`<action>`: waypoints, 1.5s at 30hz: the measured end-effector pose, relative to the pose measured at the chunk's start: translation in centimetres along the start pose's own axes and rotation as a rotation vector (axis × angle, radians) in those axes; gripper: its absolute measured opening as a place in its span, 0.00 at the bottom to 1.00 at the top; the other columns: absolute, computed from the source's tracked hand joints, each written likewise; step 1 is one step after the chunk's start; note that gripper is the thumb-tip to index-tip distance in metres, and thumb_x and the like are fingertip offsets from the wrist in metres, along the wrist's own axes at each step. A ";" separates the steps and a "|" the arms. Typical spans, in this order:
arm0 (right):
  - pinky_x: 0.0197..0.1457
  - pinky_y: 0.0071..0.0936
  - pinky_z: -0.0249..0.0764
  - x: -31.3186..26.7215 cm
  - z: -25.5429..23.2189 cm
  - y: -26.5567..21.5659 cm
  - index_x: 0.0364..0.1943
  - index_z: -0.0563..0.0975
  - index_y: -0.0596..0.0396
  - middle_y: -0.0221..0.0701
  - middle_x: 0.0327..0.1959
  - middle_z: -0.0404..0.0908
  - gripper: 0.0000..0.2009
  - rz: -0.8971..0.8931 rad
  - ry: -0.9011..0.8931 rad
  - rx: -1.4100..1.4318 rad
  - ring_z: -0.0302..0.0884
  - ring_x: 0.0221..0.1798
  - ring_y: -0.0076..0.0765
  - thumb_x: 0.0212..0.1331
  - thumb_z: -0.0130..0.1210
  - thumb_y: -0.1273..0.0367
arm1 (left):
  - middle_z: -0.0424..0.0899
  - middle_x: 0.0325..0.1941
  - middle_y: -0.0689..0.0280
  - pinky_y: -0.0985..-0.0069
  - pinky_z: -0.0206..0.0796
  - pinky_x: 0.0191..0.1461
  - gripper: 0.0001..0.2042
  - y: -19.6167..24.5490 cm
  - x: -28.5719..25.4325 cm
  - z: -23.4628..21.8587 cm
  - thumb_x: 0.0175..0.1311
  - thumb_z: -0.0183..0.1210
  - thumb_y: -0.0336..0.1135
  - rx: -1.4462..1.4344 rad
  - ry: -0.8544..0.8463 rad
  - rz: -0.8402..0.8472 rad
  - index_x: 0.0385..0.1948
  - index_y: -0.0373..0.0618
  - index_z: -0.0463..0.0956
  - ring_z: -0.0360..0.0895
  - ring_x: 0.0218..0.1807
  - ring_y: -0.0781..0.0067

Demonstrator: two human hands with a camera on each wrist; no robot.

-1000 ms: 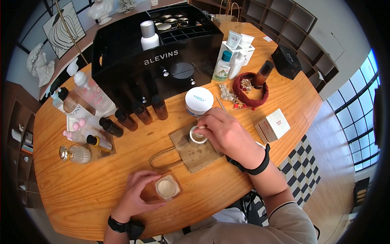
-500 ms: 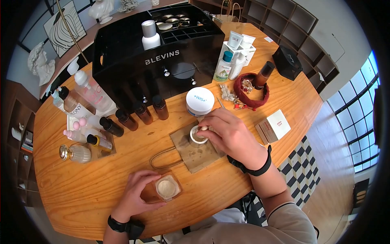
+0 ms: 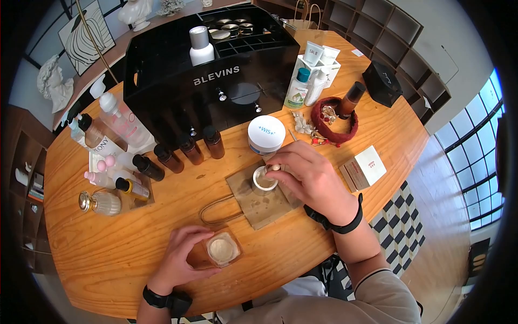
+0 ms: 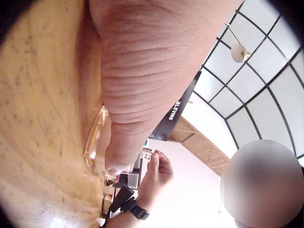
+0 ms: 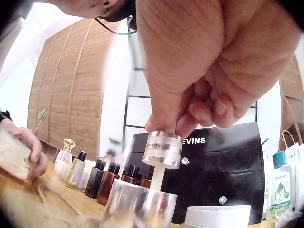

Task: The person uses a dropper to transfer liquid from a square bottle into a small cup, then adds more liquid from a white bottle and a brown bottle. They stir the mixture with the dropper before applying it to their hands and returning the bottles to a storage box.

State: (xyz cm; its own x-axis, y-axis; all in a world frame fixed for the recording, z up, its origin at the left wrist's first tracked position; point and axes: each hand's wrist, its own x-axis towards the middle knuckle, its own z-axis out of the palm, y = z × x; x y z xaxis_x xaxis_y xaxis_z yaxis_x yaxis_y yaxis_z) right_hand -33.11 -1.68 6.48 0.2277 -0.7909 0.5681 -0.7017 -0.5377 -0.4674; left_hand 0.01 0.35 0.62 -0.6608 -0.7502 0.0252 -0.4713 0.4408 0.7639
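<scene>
In the head view the left hand (image 3: 183,256) lies on the table, thumb and fingers around a square clear jar (image 3: 222,250) with pale contents. The right hand (image 3: 310,181) is above a small round white-rimmed container (image 3: 264,179) on a flattened brown paper bag (image 3: 253,208). Seen from the right wrist, its thumb and fingers pinch a silver-banded cap (image 5: 163,149), from which a pale stem (image 5: 156,178) hangs down to the mouth of a silvery container (image 5: 141,202). The stem's lower end is hidden.
A black BLEVINS organizer (image 3: 210,86) stands at the back. A white WIS jar (image 3: 266,134) is just behind the bag; small dark bottles (image 3: 189,149) and pump bottles (image 3: 124,124) stand left. A white box (image 3: 363,168) and a red band (image 3: 334,121) are right.
The right hand has risen slightly off the small container, showing more of its opening and the pinched piece. The left hand and square jar have stayed in place.
</scene>
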 end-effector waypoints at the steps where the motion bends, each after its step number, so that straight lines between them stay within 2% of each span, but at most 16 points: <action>1: 0.46 0.39 0.75 0.0 -0.1 0.0 0.39 0.79 0.60 0.39 0.38 0.78 0.09 -0.002 0.005 0.002 0.78 0.43 0.49 0.55 0.65 0.74 | 0.75 0.61 0.61 0.61 0.60 0.69 0.38 0.0 0.0 0.0 0.36 0.82 0.41 0.001 0.000 0.002 0.57 0.50 0.77 0.69 0.64 0.56; 16: 0.43 0.40 0.74 0.1 -0.2 0.0 0.35 0.75 0.59 0.39 0.35 0.78 0.09 0.059 0.080 0.022 0.77 0.40 0.50 0.58 0.65 0.73 | 0.75 0.61 0.61 0.61 0.60 0.69 0.38 0.1 0.1 -0.1 0.37 0.82 0.40 -0.004 -0.011 -0.013 0.57 0.50 0.77 0.68 0.65 0.56; 29: 0.42 0.41 0.73 0.3 0.3 0.2 0.35 0.74 0.61 0.39 0.32 0.76 0.09 -0.001 0.079 -0.043 0.76 0.39 0.51 0.58 0.64 0.72 | 0.74 0.61 0.61 0.61 0.60 0.69 0.38 0.1 0.0 -0.1 0.37 0.82 0.41 0.009 -0.010 -0.011 0.57 0.49 0.76 0.68 0.65 0.56; 35: 0.41 0.42 0.73 0.4 0.5 0.0 0.34 0.75 0.61 0.40 0.32 0.77 0.09 -0.008 0.053 -0.053 0.76 0.38 0.53 0.58 0.64 0.73 | 0.75 0.60 0.62 0.61 0.60 0.67 0.37 -0.5 -0.1 0.4 0.42 0.79 0.45 -0.031 0.034 0.015 0.59 0.52 0.76 0.69 0.62 0.54; 37: 0.41 0.44 0.73 0.3 0.7 -0.2 0.34 0.75 0.61 0.42 0.32 0.78 0.08 0.023 0.015 -0.052 0.76 0.37 0.55 0.58 0.64 0.73 | 0.75 0.61 0.62 0.61 0.59 0.67 0.37 -0.5 0.1 0.1 0.43 0.79 0.45 -0.003 0.019 0.091 0.60 0.52 0.75 0.69 0.64 0.56; 38: 0.41 0.43 0.73 0.4 0.8 -0.4 0.33 0.76 0.61 0.42 0.32 0.78 0.08 0.020 0.011 -0.070 0.77 0.37 0.55 0.58 0.65 0.73 | 0.75 0.61 0.62 0.61 0.59 0.67 0.37 -0.6 0.1 0.0 0.43 0.79 0.45 -0.004 0.030 0.049 0.60 0.52 0.75 0.69 0.64 0.56; 42: 0.36 0.37 0.74 0.5 1.1 -0.6 0.33 0.78 0.62 0.41 0.32 0.79 0.09 0.065 -0.018 -0.058 0.78 0.34 0.50 0.56 0.67 0.72 | 0.74 0.62 0.63 0.62 0.58 0.69 0.37 -0.5 0.1 0.0 0.45 0.78 0.46 -0.019 0.030 0.075 0.62 0.52 0.74 0.69 0.65 0.57; 44: 0.36 0.35 0.74 0.6 0.9 -1.0 0.35 0.80 0.62 0.39 0.33 0.80 0.09 0.210 -0.056 -0.035 0.78 0.31 0.44 0.57 0.67 0.71 | 0.74 0.62 0.63 0.62 0.58 0.69 0.37 -0.4 0.0 0.1 0.46 0.77 0.47 -0.016 0.038 0.079 0.62 0.52 0.73 0.68 0.65 0.57; 45: 0.37 0.35 0.75 0.7 0.7 -0.9 0.36 0.80 0.62 0.40 0.34 0.80 0.10 0.194 -0.073 -0.079 0.78 0.32 0.45 0.56 0.68 0.70 | 0.73 0.63 0.63 0.61 0.57 0.70 0.38 -0.3 0.1 0.1 0.44 0.78 0.45 -0.021 0.029 0.074 0.63 0.52 0.73 0.68 0.66 0.57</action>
State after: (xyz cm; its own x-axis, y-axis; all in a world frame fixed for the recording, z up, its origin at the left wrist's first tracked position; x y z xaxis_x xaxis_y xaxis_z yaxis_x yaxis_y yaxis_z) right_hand -31.82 -1.96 6.88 0.1295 -0.8977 0.4211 -0.7873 -0.3513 -0.5067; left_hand 0.08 0.20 0.35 -0.6761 -0.7300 0.1000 -0.4093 0.4850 0.7728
